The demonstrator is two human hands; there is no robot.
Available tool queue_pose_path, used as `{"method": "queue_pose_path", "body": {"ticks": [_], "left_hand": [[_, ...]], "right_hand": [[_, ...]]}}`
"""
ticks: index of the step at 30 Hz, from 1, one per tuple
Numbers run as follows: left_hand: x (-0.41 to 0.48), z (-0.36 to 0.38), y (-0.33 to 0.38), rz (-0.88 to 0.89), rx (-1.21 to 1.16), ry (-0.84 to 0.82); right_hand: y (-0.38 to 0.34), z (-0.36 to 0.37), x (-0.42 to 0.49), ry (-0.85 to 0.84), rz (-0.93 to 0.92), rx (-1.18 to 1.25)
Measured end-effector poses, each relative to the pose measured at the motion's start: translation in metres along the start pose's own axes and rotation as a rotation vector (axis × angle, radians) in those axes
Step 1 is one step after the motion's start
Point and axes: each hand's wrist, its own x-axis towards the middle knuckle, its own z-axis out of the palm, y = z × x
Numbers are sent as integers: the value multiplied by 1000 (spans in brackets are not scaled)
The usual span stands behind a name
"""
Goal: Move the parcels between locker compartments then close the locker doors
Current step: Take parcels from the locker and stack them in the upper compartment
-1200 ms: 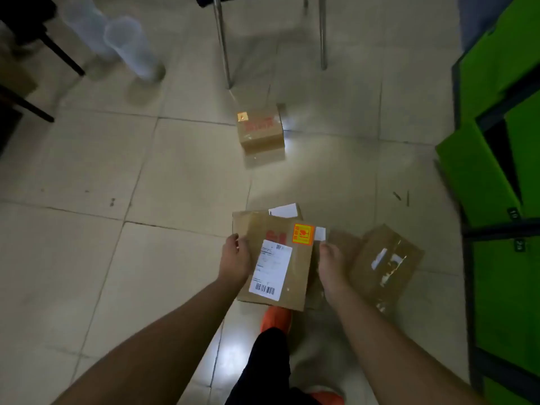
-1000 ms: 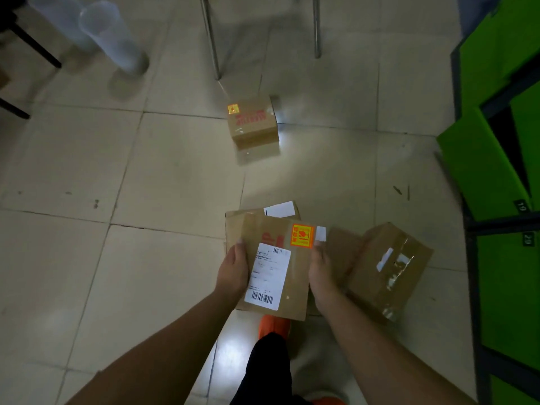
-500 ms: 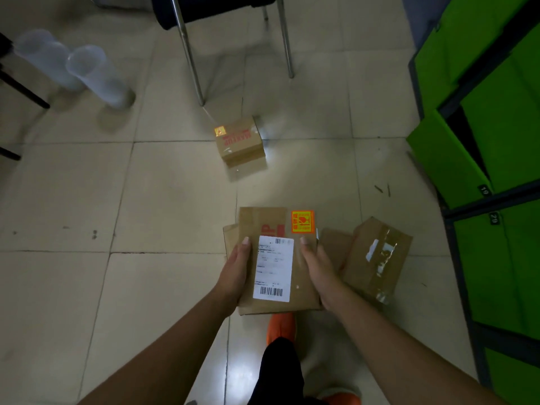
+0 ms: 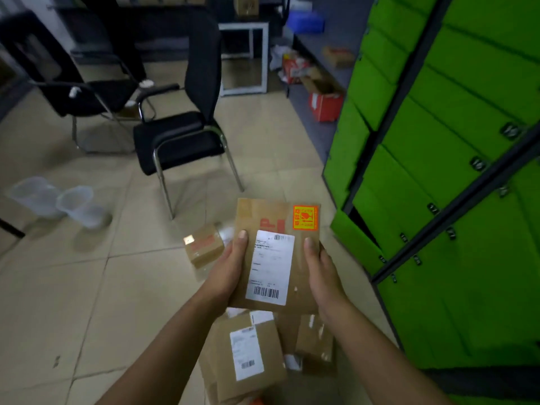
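Flat parcel (image 4: 277,252) is clear of the floor (image 4: 87,302), held in front of the body with the label side up. Left hand (image 4: 230,267) grips its left edge: thumb flat on the top face, fingers underneath and hidden. Right hand (image 4: 321,267) mirrors this on the right edge, thumb on top just beside the white label. Judgement: the parcel is thin and wide, so a hold on both edges keeps it level and the label readable.

Lockers (image 4: 438,171) stand to the right, green, most doors shut. One open door (image 4: 353,241) hangs out low down, just right of the held parcel, with a dark gap behind it; the inside is not visible. Judgement: the nearest open compartment is the likely destination.

Below the hands on the floor: labelled parcel (image 4: 251,358) and taped parcel (image 4: 314,337), close together; cannot tell whether they overlap. Small box (image 4: 204,244) lies apart, further out, near the chair (image 4: 181,135) legs. Two plastic tubs (image 4: 79,206) lie tipped over at the left.

Stage, judged: one parcel in hand, three on the floor, door not yet closed
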Motion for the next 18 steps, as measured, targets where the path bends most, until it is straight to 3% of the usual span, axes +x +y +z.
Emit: {"method": "queue_pose_path", "body": {"ticks": [9, 18], "left_hand": [[-93, 70, 181, 255, -30, -187], [-163, 147, 273, 358, -11, -373]], "right_hand": [[-166, -98, -103, 208, -287, 112], [-250, -177, -191, 454, -498, 84]]}}
